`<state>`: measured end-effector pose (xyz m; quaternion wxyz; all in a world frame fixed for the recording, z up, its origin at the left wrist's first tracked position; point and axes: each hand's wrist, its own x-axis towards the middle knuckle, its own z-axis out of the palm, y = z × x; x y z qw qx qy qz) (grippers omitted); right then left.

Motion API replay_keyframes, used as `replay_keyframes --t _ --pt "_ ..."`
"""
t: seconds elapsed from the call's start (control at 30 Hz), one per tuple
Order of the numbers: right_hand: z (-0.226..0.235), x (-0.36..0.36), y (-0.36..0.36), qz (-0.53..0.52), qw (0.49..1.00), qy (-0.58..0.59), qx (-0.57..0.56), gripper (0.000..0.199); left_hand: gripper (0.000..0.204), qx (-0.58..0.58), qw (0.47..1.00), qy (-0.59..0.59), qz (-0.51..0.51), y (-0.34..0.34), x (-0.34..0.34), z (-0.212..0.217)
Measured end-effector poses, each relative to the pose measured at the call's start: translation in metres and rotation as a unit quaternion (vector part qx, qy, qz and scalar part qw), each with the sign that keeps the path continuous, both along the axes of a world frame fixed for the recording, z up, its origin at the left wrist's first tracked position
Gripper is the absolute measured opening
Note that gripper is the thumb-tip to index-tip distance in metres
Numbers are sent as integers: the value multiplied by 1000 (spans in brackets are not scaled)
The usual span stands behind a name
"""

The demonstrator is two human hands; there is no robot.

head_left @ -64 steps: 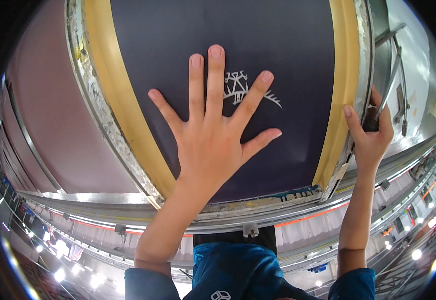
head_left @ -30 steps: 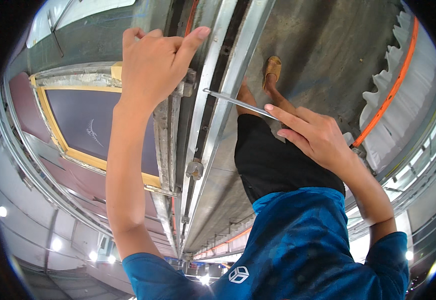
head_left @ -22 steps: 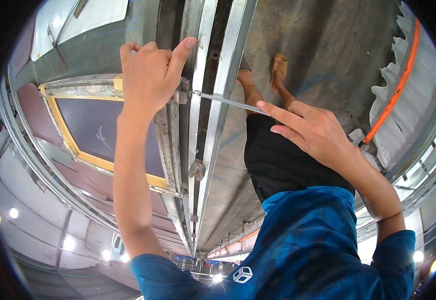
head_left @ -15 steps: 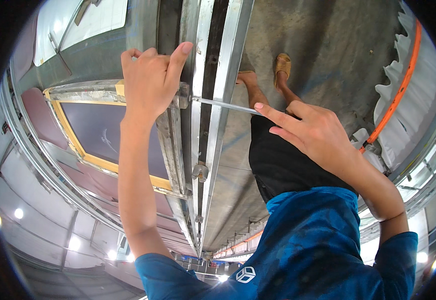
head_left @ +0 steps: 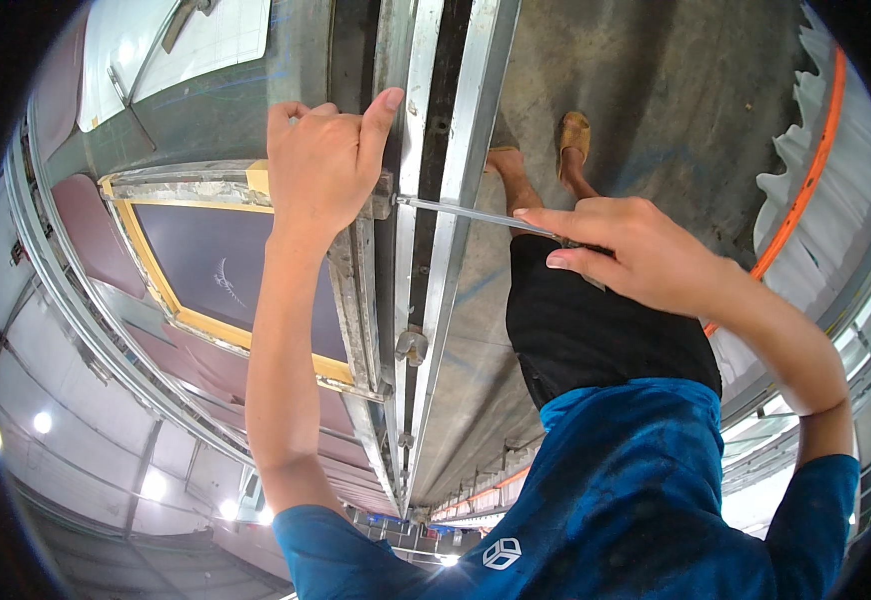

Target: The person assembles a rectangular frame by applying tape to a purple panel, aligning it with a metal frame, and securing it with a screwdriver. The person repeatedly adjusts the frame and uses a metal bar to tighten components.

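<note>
My left hand (head_left: 328, 165) is over the far end of a yellow-edged screen frame (head_left: 171, 290). Its fingers are curled and its thumb sticks out straight; what lies under the fingers is hidden. My right hand (head_left: 646, 250) grips one end of a slim silver metal rod tool (head_left: 471, 212), with the index finger stretched along it. From that hand the tool reaches left across the metal rail (head_left: 456, 200). Its far tip meets a small metal block (head_left: 383, 196) on the frame's corner, beside my left wrist. The tool's exact kind cannot be made out.
A bracket (head_left: 412, 346) sits on the rail nearer to me. White sheets (head_left: 171, 60) with metal bars lie at the far left. Along the right runs an orange strip (head_left: 801, 190) beside white ruffled sheeting. My sandalled foot (head_left: 574, 140) stands on the concrete floor.
The whole view has shifted slightly. My right hand has turned and closed more around the tool's end, its elbow further out. The tool's tip stays at the block; my left hand stays by the frame.
</note>
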<state>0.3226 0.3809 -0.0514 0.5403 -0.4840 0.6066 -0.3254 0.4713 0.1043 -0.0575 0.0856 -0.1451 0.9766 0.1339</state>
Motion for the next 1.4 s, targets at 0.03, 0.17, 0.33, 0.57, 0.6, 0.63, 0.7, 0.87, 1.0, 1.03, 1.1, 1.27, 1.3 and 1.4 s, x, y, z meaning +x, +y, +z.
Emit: replay_keyframes --t 0.03,0.17,0.33,0.57,0.6,0.63,0.7,0.87,1.0,1.03,1.1,1.27,1.3,1.4 --pt "-7 -4 -2 -15 996 -83 9 49 63 7 1000 -3 3 -1 -1 1" --pt "-8 -30 -15 -19 847 -438 299 50 66 7 1000 10 5 0 -4 -1" --pt "-32 -31 -15 10 810 -497 313 53 64 23 1000 10 11 2 -3 4" --pt "32 -42 5 -43 881 -346 318 32 35 -1 992 124 23 2 10 -5" --pt "42 -42 5 -40 898 -321 297 30 28 9 988 146 40 3 14 -2" --pt "54 -42 3 -36 914 -295 275 28 20 16 974 212 74 7 19 1" --pt "74 -37 -23 -44 945 -236 221 20 8 24 929 343 139 11 29 8" --pt "81 4 -121 -97 992 -76 27 14 18 31 876 357 322 39 105 23" --pt "61 49 -244 -54 965 229 -113 25 27 -94 821 286 485 36 184 19" --pt "47 62 -272 -36 952 267 -144 35 31 -115 804 263 521 32 203 18" --pt "18 79 -317 7 927 315 -204 53 38 -139 773 206 583 22 229 16" --pt "2 132 -374 78 878 412 -229 78 72 -106 801 76 585 -1 264 -8" --pt "-1 139 -377 92 865 425 -251 76 75 -106 804 58 583 -1 266 -13" --pt "-10 143 -382 115 854 433 -266 61 87 -102 810 30 577 -3 265 -28"
